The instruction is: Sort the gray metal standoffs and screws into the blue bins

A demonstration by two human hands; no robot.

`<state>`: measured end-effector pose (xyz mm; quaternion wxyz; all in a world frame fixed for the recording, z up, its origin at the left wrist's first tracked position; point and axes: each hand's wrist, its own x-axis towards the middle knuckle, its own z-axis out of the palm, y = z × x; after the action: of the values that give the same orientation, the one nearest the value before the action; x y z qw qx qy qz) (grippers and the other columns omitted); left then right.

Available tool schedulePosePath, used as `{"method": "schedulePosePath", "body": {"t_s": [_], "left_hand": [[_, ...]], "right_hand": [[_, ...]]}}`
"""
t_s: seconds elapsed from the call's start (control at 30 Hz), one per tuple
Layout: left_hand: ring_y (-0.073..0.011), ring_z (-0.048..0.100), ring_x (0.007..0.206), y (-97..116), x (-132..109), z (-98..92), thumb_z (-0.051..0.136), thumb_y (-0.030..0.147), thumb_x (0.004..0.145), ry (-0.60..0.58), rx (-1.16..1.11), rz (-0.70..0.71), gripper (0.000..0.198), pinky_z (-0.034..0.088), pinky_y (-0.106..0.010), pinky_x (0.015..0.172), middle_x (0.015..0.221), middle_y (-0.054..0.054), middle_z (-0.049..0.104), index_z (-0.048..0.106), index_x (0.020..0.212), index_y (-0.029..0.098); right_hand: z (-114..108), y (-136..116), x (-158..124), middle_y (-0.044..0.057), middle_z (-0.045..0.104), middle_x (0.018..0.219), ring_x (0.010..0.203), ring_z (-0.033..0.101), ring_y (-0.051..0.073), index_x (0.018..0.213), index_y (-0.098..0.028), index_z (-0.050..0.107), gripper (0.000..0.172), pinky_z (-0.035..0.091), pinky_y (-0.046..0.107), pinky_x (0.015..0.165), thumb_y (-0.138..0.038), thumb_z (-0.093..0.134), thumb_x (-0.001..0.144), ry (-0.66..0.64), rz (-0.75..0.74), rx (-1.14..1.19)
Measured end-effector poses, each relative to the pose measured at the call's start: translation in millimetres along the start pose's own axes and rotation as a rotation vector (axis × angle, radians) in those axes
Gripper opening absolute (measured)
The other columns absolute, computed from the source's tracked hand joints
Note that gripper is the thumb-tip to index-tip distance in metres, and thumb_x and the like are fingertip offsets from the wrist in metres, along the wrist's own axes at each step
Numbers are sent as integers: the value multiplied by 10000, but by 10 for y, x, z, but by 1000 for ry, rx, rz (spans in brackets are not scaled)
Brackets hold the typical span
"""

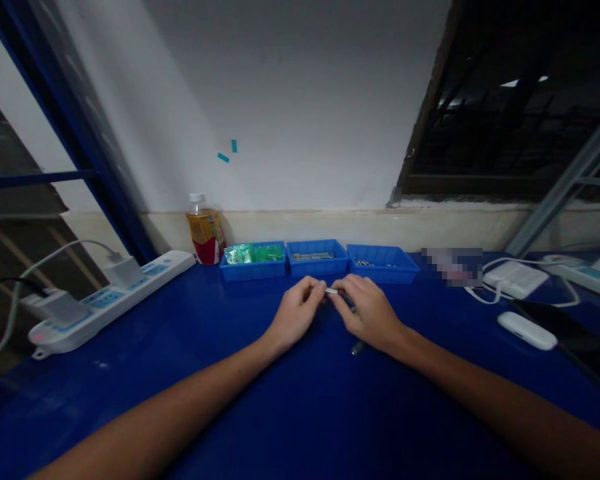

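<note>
My left hand [296, 313] and my right hand [370, 312] meet over the blue table [260, 400], fingertips pinched together on a small silvery metal part [331, 291]. My right hand also seems to grip a thin dark tool whose end [357, 347] shows below the palm. Just beyond the hands stand three blue trays: the left tray [253, 269] with green packets, the middle tray [316, 265] with small metal pieces, the right tray [383, 264] with a few small parts.
A drink bottle [205, 230] stands by the wall at the left. A white power strip [110, 297] with plugged adapters lies at the far left. White chargers [514, 279], a white oblong device [527, 330] and a dark phone [575, 347] lie at the right.
</note>
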<state>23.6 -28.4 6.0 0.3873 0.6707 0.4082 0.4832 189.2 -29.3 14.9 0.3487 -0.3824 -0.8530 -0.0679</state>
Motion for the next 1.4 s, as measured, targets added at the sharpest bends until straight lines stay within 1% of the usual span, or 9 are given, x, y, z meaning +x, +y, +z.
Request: {"method": "schedulePosePath", "body": {"t_s": [0.13,0.23,0.4,0.57,0.7,0.87,1.0,1.2,1.4], "left_hand": [[-125,531,738,-7,-17,9,557,342,830,-6,-92,51,260,420,-234,697,813,-9,565,532,1025,173],[-131,533,745,-12,-22,9,560,325,825,1,-68,67,209,418,-239,709,821,-21,578,561,952,159],[-123,501,693,-11,-7,-10,504,350,858,51,-6,56,203,396,-236,662,757,-3,553,541,831,152],[-129,508,692,-32,18,-7,479,377,865,26,-5,10,234,398,-245,661,736,-3,544,526,819,153],[-153,518,706,11,-36,40,492,439,851,-59,179,34,295,398,-269,657,766,-27,578,557,884,153],[-228,515,898,174,-186,70,602,479,775,-367,690,351,294,362,-357,790,931,-45,608,611,907,216],[-209,511,877,222,-212,55,456,327,889,-436,843,383,197,351,-348,770,873,-34,615,612,871,208],[-224,506,904,220,-222,56,486,391,874,-429,896,452,249,351,-355,761,923,-53,620,612,982,206],[-211,529,873,109,-170,40,461,306,894,-285,846,377,181,374,-338,732,905,-37,637,603,910,195]], "right_hand": [[6,13,12,48,608,761,744,543,179,815,-175,566,221,360,319,687,-230,386,931,-17,30,11],[5,15,20,45,593,730,735,541,180,783,-181,562,264,364,318,682,-236,359,942,-26,31,23],[-3,1,11,63,605,867,814,555,197,994,-171,553,153,400,320,728,-257,518,873,36,31,55],[-71,57,85,69,607,877,849,546,198,922,-164,567,101,406,319,765,-216,491,882,12,-45,19],[-105,271,479,66,614,831,827,549,191,879,-152,608,107,410,293,749,-221,531,855,-6,43,-67],[120,579,1230,73,680,912,845,602,186,951,-177,676,215,415,247,720,-331,568,847,-396,245,-240],[433,651,1547,90,703,926,852,634,213,913,-188,717,235,434,237,688,-368,656,776,-515,292,-258],[676,550,1581,132,707,905,843,652,235,882,-147,731,176,455,254,717,-213,669,732,-577,284,-289],[390,374,1347,143,671,1033,967,612,237,1065,-139,658,282,433,288,808,-286,509,876,-386,251,-285]]}}
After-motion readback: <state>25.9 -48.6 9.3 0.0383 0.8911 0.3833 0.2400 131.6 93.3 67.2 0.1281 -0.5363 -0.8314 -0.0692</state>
